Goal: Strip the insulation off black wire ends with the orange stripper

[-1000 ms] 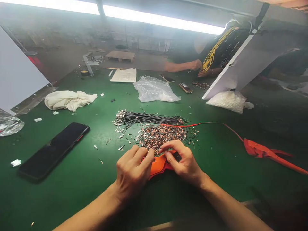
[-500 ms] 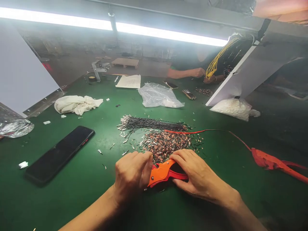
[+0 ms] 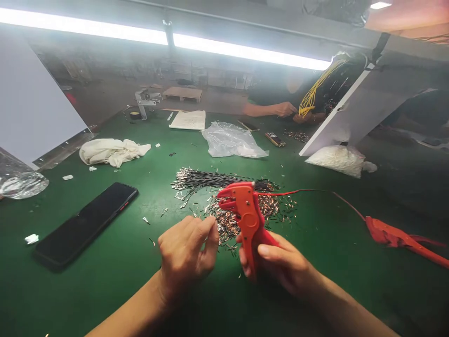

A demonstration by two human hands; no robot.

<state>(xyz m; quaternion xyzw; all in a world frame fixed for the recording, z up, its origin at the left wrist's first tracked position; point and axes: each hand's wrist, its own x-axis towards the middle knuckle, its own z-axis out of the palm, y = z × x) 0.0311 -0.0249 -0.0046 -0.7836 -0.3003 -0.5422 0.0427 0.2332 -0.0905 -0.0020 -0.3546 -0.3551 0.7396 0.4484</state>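
My right hand [image 3: 277, 260] grips the handles of an orange and red wire stripper [image 3: 247, 210], whose jaws point up and to the left. Beside it, my left hand [image 3: 189, 245] is closed with thumb and forefinger pressed together; whatever is between them is hidden or too small to name. Behind the tool lies a heap of short wire scraps [image 3: 228, 224] with coppery ends. Just beyond the heap rests a bundle of black wires [image 3: 217, 179] with silvery terminals at its left end. Part of the heap is covered by the wire stripper.
A black phone [image 3: 87, 222] lies at left, near a white cloth [image 3: 112, 152]. A clear plastic bag [image 3: 233, 140] and a notebook [image 3: 187, 120] lie farther back. A second red-orange tool [image 3: 396, 234] is at right. Across the table a person's hands [image 3: 286, 110] hold yellow wires [image 3: 308, 100].
The wire stripper has swung from lying sideways between my hands to upright, jaws raised, in my right hand. My left hand has drawn slightly left, away from the tool.
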